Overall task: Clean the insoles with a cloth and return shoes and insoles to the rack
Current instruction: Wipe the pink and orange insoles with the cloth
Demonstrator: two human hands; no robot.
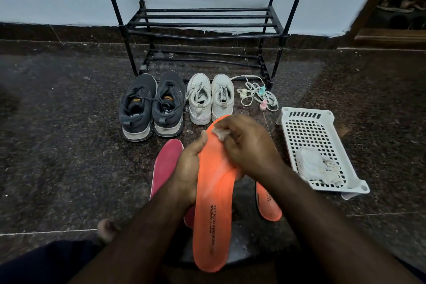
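- The right hand [247, 145] pinched a small white cloth [220, 133] against the toe end of the orange insole [213, 196], evidently to wipe it.
- The left hand [187, 168] gripped that insole's edge, steadying it for the wiping.
- A second orange insole [268, 203] and a pink insole [166, 166] lay on the floor beside it.
- Grey shoes [152, 106] and white shoes [211, 99] stood before the rack [200, 23], unreturned.
- A white basket [320, 147] held more cloths.

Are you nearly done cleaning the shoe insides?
Nothing is back on the rack yet. The left hand holds an orange insole while the right hand rubs it with a cloth. The pink insole, second orange insole and both shoe pairs wait on the floor.
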